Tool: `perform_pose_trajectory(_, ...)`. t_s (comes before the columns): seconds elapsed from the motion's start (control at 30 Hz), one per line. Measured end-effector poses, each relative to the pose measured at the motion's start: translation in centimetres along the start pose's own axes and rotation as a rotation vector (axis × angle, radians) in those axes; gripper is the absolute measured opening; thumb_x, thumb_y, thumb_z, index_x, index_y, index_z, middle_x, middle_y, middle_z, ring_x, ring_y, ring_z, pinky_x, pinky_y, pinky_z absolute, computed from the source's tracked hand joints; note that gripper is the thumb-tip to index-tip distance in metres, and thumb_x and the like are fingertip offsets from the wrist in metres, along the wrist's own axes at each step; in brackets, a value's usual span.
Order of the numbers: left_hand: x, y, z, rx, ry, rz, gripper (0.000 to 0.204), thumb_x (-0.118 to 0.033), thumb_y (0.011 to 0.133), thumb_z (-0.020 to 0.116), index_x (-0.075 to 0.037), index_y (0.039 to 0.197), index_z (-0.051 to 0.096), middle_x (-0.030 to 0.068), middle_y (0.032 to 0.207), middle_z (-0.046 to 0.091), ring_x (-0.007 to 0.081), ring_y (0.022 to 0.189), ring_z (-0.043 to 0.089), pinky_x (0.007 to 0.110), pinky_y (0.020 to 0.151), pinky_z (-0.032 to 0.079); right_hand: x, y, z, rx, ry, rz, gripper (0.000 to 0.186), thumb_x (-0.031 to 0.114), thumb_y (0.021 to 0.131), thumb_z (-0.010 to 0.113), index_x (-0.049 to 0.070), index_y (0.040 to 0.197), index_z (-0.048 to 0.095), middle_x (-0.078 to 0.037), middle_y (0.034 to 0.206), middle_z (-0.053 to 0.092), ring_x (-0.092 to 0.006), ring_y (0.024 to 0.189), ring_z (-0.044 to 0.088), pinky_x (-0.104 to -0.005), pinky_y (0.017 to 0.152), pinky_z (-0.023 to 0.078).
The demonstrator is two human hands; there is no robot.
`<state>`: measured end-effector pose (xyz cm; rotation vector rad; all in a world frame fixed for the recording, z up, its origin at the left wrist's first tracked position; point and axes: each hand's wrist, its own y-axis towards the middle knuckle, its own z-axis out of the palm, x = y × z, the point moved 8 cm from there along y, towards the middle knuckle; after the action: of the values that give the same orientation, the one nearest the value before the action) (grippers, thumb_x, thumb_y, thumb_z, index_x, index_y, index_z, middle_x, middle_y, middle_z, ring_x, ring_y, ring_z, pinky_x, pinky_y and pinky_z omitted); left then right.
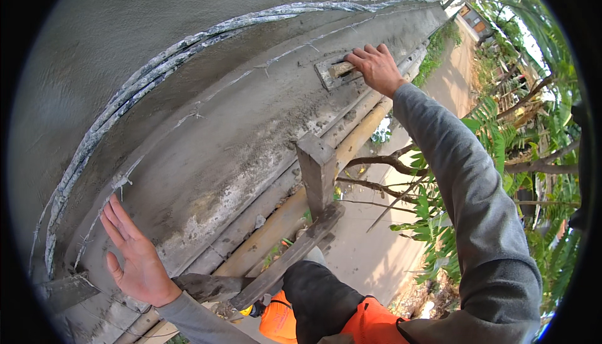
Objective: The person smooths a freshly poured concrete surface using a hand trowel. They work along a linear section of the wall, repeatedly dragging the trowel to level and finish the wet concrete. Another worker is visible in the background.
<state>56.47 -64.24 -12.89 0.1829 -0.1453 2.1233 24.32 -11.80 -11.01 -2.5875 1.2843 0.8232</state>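
My right hand (pixel 376 68) grips the wooden handle of a plastering float (pixel 326 76), which lies against the grey cement surface of the wall (pixel 207 200) at upper middle. My left hand (pixel 139 261) is at lower left, fingers extended and apart, its fingertips beside a strand of barbed wire (pixel 123 183); I cannot tell whether they touch it. A thick bundle of cement-spattered cables or wires (pixel 150 71) curves along the wall above that strand.
A wooden post (pixel 315 162) with a crosspiece and long poles (pixel 279 230) run beside the wall. Far below are a paved path (pixel 376 250) and an orange object (pixel 278 319). Branches and leaves (pixel 501 137) fill the right side, with a small building (pixel 475 19) far off.
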Motion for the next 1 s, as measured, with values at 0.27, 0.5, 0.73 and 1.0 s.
perform_pose_trajectory(0.27, 0.1, 0.0, -0.2, -0.005, -0.070, -0.018, 0.090, -0.004, 0.098, 0.047, -0.015, 0.181, 0.013, 0.0087, 0.189, 0.008, 0.0351, 0.174, 0.004, 0.060, 0.143, 0.009, -3.3, -3.4, 1.1, 0.001, 0.366, 0.302, 0.039, 0.015, 0.100, 0.073, 0.019, 0.138, 0.066, -0.003, 0.126, 0.072, -0.0284, 0.123, 0.066, -0.0490, 0.097, 0.046)
perform_pose_trajectory(0.5, 0.0, 0.1, 0.0, 0.022, -0.048, -0.012, 0.088, -0.006, 0.099, 0.046, -0.014, 0.181, 0.013, 0.0056, 0.190, 0.009, 0.0340, 0.174, 0.005, 0.060, 0.143, 0.009, -3.6, -1.8, 2.7, -0.076, 0.520, 0.668, 0.040, 0.022, 0.097, 0.076, 0.011, 0.134, 0.071, -0.014, 0.128, 0.076, -0.0404, 0.123, 0.071, -0.0551, 0.098, 0.057)
perform_pose_trajectory(0.73, 0.2, 0.0, 0.2, 0.031, -0.066, -0.025, 0.090, -0.003, 0.098, 0.045, -0.014, 0.181, 0.013, 0.0077, 0.189, 0.007, 0.0347, 0.174, 0.005, 0.060, 0.144, 0.009, -4.1, 0.7, 4.0, -0.064, 0.712, 0.923, 0.044, 0.032, 0.096, 0.075, 0.003, 0.128, 0.076, -0.029, 0.118, 0.079, -0.0476, 0.114, 0.075, -0.0541, 0.100, 0.059)
perform_pose_trajectory(1.0, -0.2, 0.2, 0.1, 0.014, -0.008, 0.011, 0.092, -0.003, 0.097, 0.046, -0.013, 0.181, 0.011, 0.0062, 0.190, 0.006, 0.0351, 0.174, 0.004, 0.060, 0.144, 0.007, 5.0, 2.3, -1.2, -0.132, 0.903, 0.677, 0.035, 0.024, 0.095, 0.074, -0.002, 0.118, 0.076, -0.033, 0.102, 0.078, -0.0517, 0.103, 0.075, -0.0569, 0.092, 0.059)
